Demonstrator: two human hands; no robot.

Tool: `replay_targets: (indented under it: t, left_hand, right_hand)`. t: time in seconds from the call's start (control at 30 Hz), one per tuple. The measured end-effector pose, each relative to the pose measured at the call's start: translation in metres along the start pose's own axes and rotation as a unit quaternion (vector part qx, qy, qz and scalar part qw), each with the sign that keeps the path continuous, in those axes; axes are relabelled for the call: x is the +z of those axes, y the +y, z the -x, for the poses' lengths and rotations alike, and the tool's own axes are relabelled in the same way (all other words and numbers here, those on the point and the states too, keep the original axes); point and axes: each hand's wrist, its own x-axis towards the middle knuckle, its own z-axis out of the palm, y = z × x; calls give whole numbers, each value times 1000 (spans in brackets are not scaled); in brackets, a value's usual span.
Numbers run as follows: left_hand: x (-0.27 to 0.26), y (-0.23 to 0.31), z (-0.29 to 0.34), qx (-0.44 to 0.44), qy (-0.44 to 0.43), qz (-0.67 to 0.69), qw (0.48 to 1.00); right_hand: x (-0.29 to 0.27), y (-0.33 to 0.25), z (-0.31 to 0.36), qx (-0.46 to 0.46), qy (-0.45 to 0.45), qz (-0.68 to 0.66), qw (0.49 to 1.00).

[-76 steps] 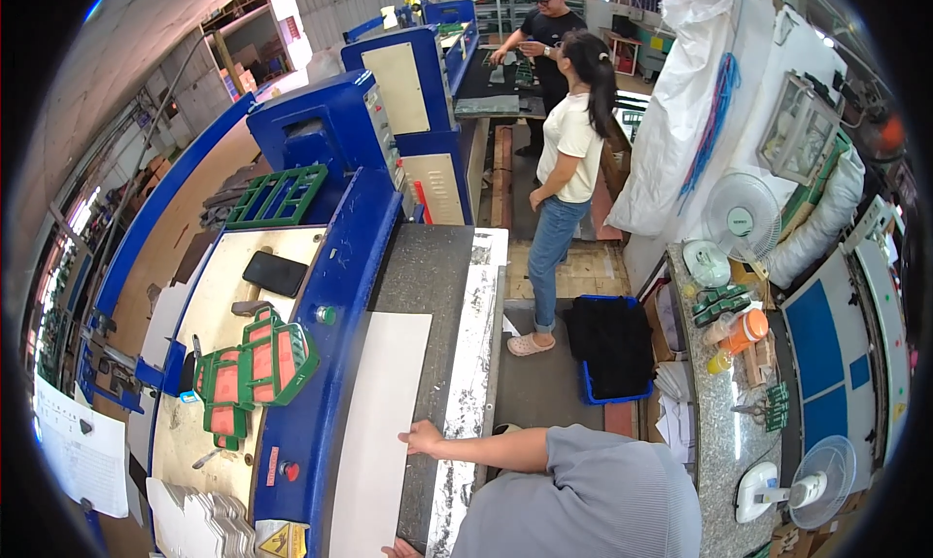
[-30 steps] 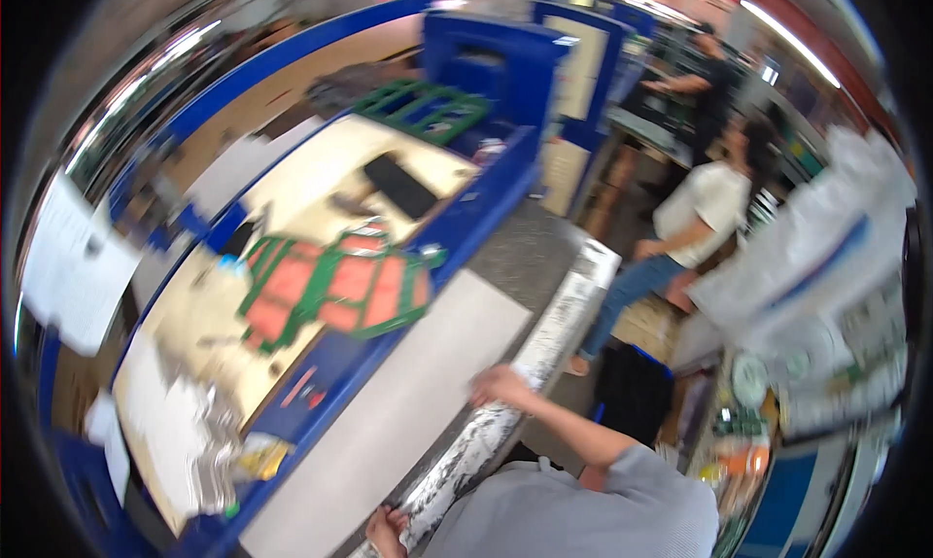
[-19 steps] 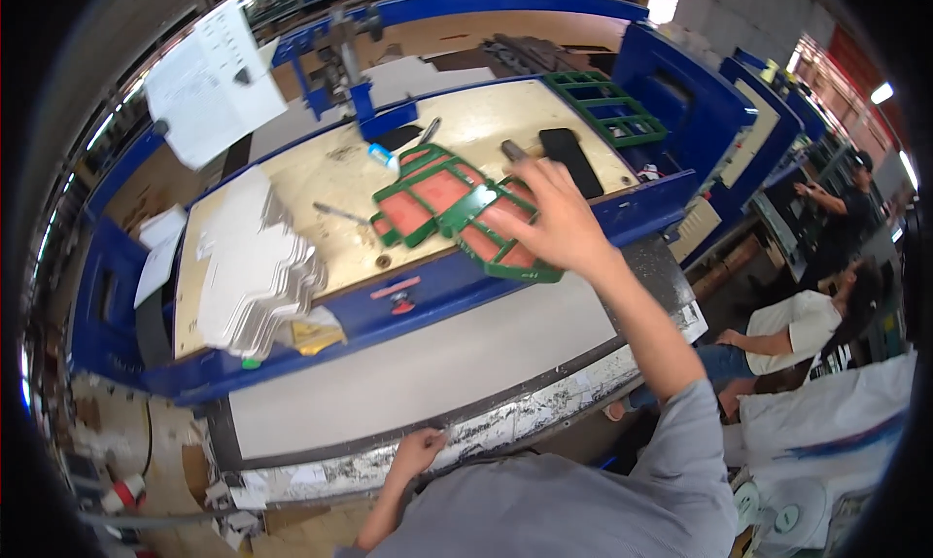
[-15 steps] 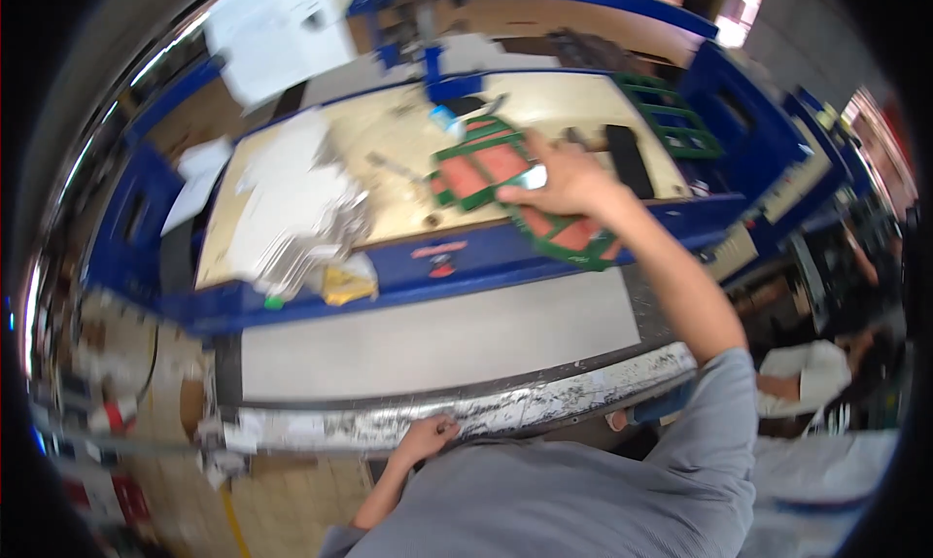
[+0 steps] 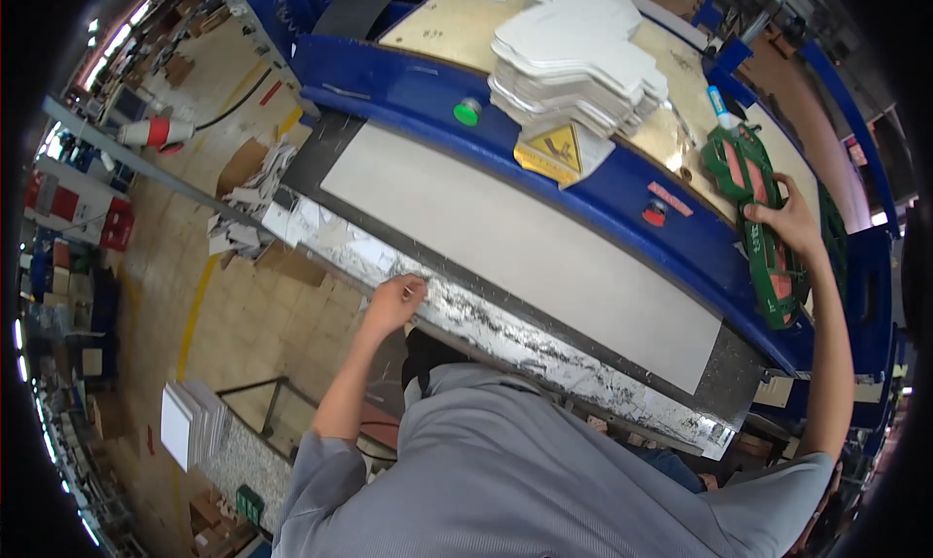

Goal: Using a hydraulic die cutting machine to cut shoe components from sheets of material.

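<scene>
At the right, my right hand point(image 5: 795, 226) grips a green cutting die point(image 5: 768, 283) with pink inserts, thumb on its near side and fingers over the far one. The die is tilted over the blue front rail of the machine. My left hand point(image 5: 394, 303) has its fingers curled in at the scuffed metal bar point(image 5: 505, 339) along the near edge; whatever they may hold is hidden. Between bar and rail a pale grey sheet point(image 5: 525, 237) lies flat on a black bed. A stack of white cut-out pieces point(image 5: 573, 48) sits on the cream board point(image 5: 437, 28) beyond.
On the blue rail point(image 5: 389, 82) are a green button point(image 5: 467, 112), a red button point(image 5: 654, 212) and a yellow warning sign point(image 5: 559, 148). A blue-capped bottle point(image 5: 717, 101) stands near the die. White boards point(image 5: 190, 424) stand on a side table at lower left. Scraps point(image 5: 243, 213) lie left of the bed.
The view has swung left, bringing the floor and side table in. My right hand still grips the die, which is now more upright in view, over the rail. My left hand stays at the bar.
</scene>
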Motion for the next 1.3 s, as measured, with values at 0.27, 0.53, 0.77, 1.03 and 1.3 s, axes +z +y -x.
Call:
replay_targets:
  t: [0.27, 0.53, 0.77, 1.03, 1.3]
  left_hand:
    - [-130, -124, -98, 32, 98, -240, 965]
    - [-134, -132, -115, 136, -35, -243, 960]
    - [-138, -184, -144, 384, -134, -362, 839]
    - [-92, -147, -243, 303, -311, -261, 862]
    - [-114, -122, -290, 132, -508, -275, 805]
  right_hand:
    - [69, -69, 129, -86, 213, -168, 959]
    - [256, -139, 219, -3, 149, -66, 987]
    - [387, -131, 141, -61, 109, -65, 990]
    - [433, -137, 51, -227, 34, -14, 973]
    - [443, -171, 85, -204, 113, -224, 946]
